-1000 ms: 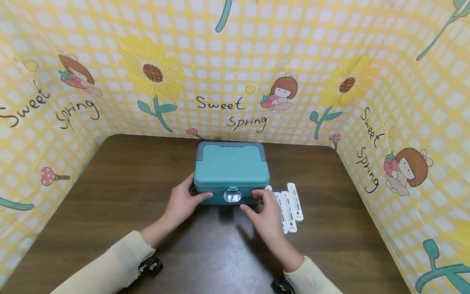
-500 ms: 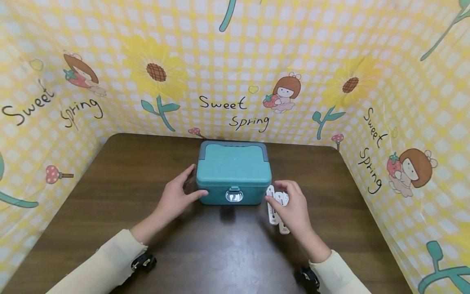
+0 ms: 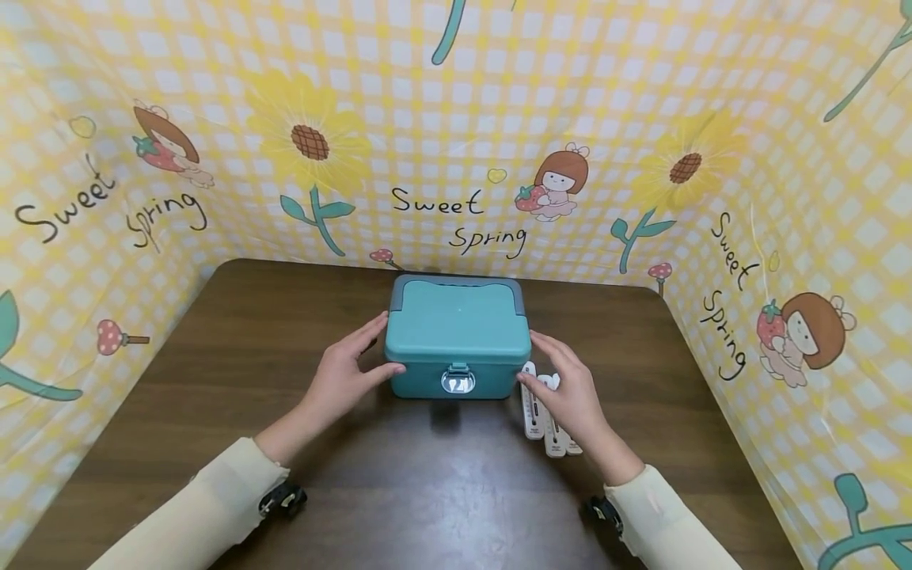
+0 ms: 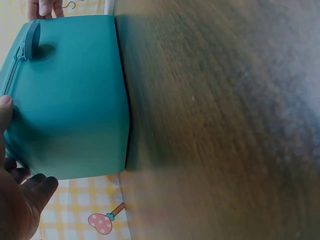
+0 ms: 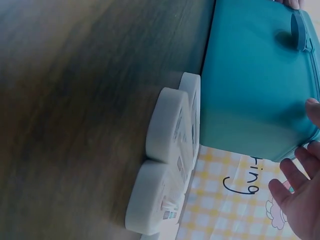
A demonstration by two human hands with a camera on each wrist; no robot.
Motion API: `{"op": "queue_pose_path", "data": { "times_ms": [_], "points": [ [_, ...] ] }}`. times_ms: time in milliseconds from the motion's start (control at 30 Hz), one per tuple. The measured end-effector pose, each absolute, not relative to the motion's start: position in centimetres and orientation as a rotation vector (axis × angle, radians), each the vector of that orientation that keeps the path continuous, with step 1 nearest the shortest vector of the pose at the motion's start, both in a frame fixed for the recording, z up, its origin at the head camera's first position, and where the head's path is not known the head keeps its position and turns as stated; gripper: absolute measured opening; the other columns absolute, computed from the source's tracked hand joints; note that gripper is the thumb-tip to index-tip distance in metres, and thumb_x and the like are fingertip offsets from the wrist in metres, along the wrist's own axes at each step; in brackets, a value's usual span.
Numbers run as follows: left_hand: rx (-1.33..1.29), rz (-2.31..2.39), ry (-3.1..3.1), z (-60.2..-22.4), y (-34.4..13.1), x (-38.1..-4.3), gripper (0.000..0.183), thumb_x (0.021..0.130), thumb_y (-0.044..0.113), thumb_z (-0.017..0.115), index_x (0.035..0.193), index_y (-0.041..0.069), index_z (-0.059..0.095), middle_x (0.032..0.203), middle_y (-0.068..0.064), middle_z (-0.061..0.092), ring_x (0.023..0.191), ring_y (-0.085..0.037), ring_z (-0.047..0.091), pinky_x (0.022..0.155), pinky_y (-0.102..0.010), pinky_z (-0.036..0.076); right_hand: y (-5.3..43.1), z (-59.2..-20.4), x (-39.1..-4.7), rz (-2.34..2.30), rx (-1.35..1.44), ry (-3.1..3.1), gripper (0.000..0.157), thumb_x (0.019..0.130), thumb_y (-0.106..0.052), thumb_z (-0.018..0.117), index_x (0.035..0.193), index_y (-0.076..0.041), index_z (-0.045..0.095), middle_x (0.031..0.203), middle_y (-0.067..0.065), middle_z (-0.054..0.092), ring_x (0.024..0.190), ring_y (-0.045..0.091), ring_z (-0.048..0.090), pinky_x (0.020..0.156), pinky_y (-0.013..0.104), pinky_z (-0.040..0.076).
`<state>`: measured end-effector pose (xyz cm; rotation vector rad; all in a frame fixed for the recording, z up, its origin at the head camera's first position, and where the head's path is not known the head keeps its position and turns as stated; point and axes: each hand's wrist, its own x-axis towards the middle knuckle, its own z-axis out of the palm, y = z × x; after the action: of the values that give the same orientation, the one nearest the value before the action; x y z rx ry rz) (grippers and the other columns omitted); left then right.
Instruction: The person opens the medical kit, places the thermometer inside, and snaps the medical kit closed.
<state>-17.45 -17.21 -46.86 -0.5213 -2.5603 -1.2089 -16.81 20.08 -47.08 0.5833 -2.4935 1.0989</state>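
Note:
A teal box [image 3: 457,324] with a grey handle and a front latch [image 3: 458,380] stands on the table, its lid down. My left hand [image 3: 340,384] is at its left end, fingers extended along the side and thumb at the front corner; the left wrist view shows that thumb [image 4: 5,107] near the lid's edge. At the right end, my right hand [image 3: 570,392] reaches along the side with its fingers fairly straight, thumb near the front corner. Below this hand lie several white thermometers [image 3: 530,416], partly hidden by it; the right wrist view shows their thick white ends [image 5: 162,125] beside the box.
The brown wooden table [image 3: 242,340] ends at a yellow checked cloth wall [image 3: 442,158] behind the box, and similar cloth rises at both sides. Dark wrist cameras [image 3: 283,499] sit at both cuffs.
My right hand has moved from the front of the box, beside the latch, out over the thermometers to the right end. My left hand stays at the left end, and the box remains in place.

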Motion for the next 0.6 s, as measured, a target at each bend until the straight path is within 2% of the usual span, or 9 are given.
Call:
{"op": "queue_pose_path", "data": {
  "times_ms": [400, 600],
  "points": [
    [-0.571, -1.135, -2.576, -46.61, -17.07, -17.54, 0.086, 0.083, 0.036, 0.086, 0.155, 0.011, 0.046, 0.159, -0.006, 0.045, 0.141, -0.029, 0.051, 0.109, -0.051, 0.049, 20.19, -47.44, -17.27, 1.131, 0.549, -2.438, 0.059, 0.086, -0.018, 0.085, 0.141, -0.014, 0.063, 0.144, 0.0, 0.062, 0.134, 0.022, 0.057, 0.109, 0.047, 0.049],
    [-0.6, -1.111, -2.575, -46.22, -17.34, -17.77, 0.087, 0.081, 0.033, 0.088, 0.154, 0.01, 0.046, 0.159, -0.006, 0.045, 0.14, -0.029, 0.051, 0.109, -0.051, 0.048, 20.25, -47.08, -17.48, 1.142, 0.573, -2.422, 0.059, 0.085, -0.019, 0.086, 0.14, -0.014, 0.063, 0.143, 0.0, 0.062, 0.134, 0.022, 0.057, 0.109, 0.047, 0.049]
  ]
}}
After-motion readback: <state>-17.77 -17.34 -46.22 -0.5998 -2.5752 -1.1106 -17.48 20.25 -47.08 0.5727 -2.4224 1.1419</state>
